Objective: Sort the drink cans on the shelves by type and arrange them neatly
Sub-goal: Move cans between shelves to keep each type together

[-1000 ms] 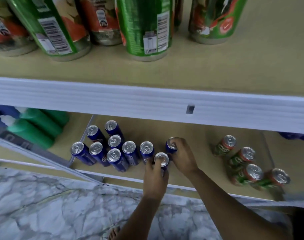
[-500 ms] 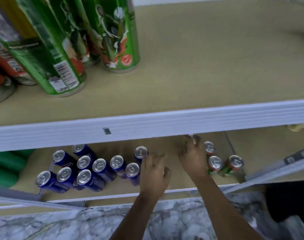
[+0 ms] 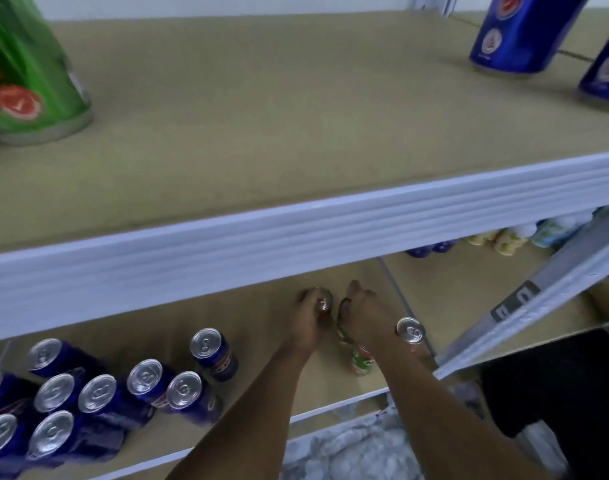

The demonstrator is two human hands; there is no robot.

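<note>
Hands (image 3: 308,322) (image 3: 363,315) under shelf lip (image 3: 296,237) — each grip clamped on a can (image 3: 323,303) (image 3: 362,360).

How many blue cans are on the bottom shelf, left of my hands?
9 blue cans: one stands apart, nearest the left hand; two sit just front-left of it; six cluster toward the frame's left edge, where more may be cut off.

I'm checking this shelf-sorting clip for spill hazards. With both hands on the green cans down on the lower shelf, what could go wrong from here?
1. The right hand reaches past a loose green can by the wrist; pulling back could topple it.
2. The left hand grips another can under the upper shelf edge, where it could knock on lifting.
</note>
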